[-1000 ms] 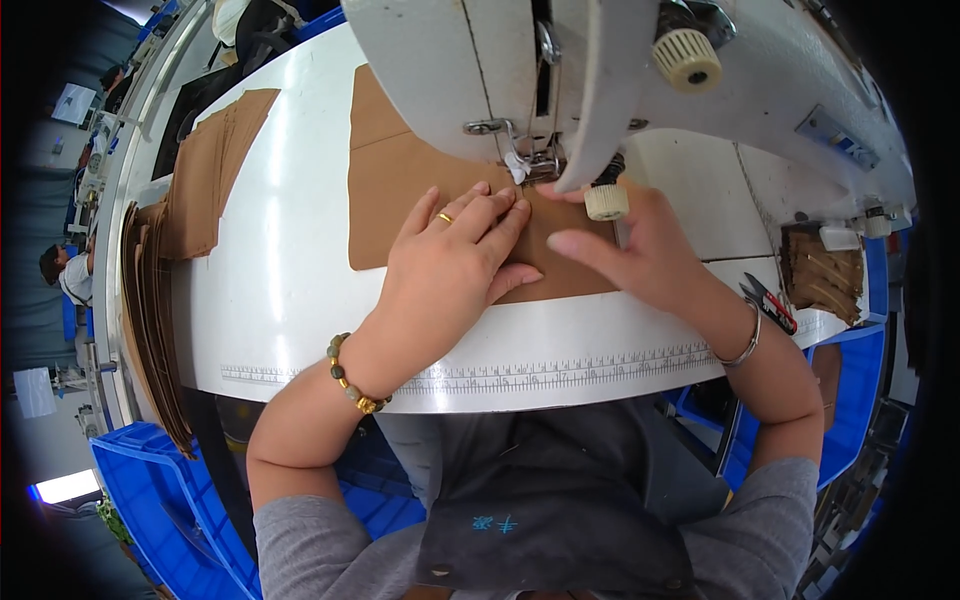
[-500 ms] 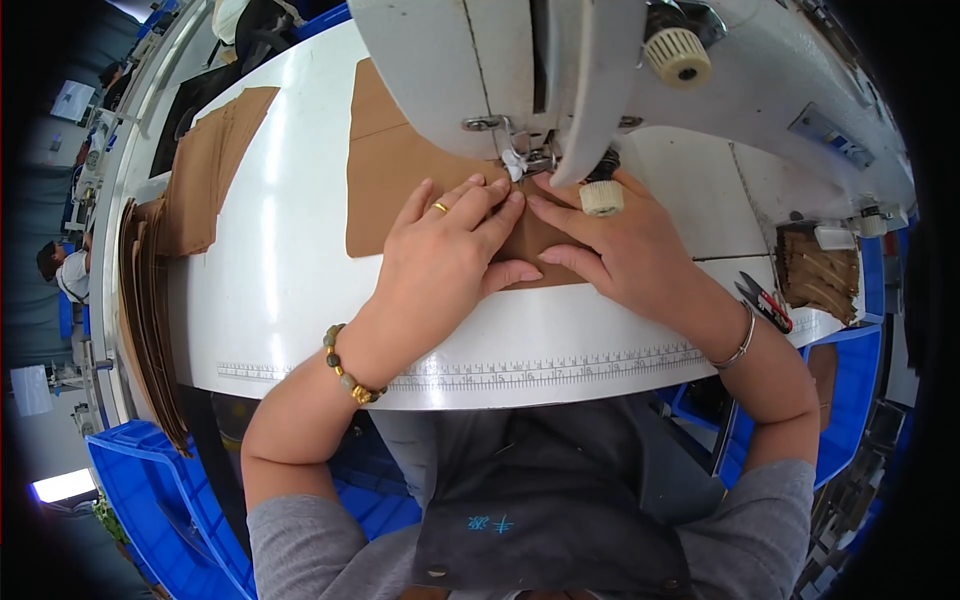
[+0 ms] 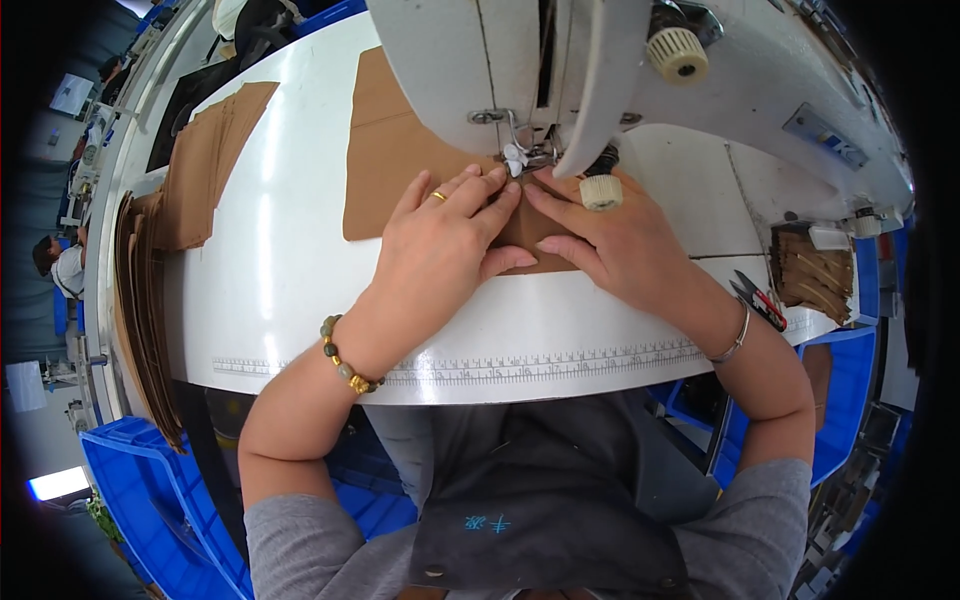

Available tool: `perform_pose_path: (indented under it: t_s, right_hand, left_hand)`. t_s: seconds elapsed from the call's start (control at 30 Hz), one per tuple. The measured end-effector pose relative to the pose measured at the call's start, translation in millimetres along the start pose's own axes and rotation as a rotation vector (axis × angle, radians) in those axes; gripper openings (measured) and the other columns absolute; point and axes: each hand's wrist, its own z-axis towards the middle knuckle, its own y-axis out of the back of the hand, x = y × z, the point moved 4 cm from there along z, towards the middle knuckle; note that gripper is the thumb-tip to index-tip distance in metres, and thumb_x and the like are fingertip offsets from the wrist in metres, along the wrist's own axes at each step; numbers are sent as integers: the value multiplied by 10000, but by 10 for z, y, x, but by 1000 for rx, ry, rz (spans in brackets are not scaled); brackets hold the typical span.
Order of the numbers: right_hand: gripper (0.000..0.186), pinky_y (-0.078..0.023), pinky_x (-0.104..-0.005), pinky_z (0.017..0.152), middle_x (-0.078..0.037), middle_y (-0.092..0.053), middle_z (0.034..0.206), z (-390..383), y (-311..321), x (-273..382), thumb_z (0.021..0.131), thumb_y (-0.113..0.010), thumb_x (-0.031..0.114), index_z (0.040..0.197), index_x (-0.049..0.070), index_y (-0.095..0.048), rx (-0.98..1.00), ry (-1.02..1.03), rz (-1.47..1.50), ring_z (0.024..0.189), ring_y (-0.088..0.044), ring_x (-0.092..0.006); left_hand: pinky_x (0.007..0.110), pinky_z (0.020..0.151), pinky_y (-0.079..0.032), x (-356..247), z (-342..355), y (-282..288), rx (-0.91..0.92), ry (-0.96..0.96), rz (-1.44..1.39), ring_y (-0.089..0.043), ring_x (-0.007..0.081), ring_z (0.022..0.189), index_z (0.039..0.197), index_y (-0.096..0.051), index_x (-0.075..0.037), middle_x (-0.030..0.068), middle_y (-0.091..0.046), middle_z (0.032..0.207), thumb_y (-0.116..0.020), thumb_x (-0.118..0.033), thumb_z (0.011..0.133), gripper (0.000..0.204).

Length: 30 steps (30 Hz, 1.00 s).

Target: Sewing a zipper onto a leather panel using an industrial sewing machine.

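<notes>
Smooth brown fabric (image 3: 380,190) under the sewing machine (image 3: 740,110); left hand (image 3: 440,235) and right hand (image 3: 630,240) press flat on it before the machine, nearly meeting. Machine's near right: blue plastic bin (image 3: 850,385), brown piece (image 3: 818,370) inside. Far left of machine: blue crate (image 3: 125,480), contents unclear from where I stand.

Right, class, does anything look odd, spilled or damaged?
Nothing looks spilled or damaged. Slightly untidy: layered brown cloth pieces droop over the left edge of the glossy white tabletop, rather than lying flat.
</notes>
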Motion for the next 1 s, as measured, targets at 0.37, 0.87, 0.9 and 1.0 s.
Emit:
perform_pose_path:
  t_s: [0.37, 0.87, 0.9, 1.0]
  right_hand:
    - [490, -484, -440, 1070, -128, -667, 1430, 15, 28, 15, 939, -747, 270, 1389, 87, -688, 60, 35, -61, 1264, -642, -321]
    - [474, -432, -539, 1157, -137, -702, 1309, -11, 23, -13, 888, -785, 362, 1248, 57, -737, 7, 27, -11, 1329, -584, -328]
    - [476, -432, -539, 1156, -138, -702, 1311, -11, 19, -13, 888, -786, 365, 1249, 58, -737, 20, 28, -20, 1328, -586, -331]
    - [482, -434, -537, 1153, -143, -703, 1310, 5, 36, -12, 889, -784, 368, 1254, 56, -734, 36, 34, -25, 1321, -591, -340]
  left_hand:
    - [538, 1130, -452, 11, -4, -23, 56, 12, -10, -615, 291, 1334, 1331, -711, -56, 92, -664, 1397, -721, -519, 872, 652]
    - [520, 1115, -470, -3, -3, -12, 9, 10, 30, -640, 260, 1277, 1327, -726, -88, 71, -692, 1363, -766, -491, 840, 634]
    - [520, 1115, -470, -3, -5, -12, 7, 10, 29, -640, 260, 1277, 1327, -726, -88, 71, -692, 1363, -766, -491, 840, 634]
    - [525, 1121, -465, 4, -7, -4, 12, 11, 38, -641, 261, 1276, 1324, -729, -94, 70, -691, 1367, -767, -490, 837, 629]
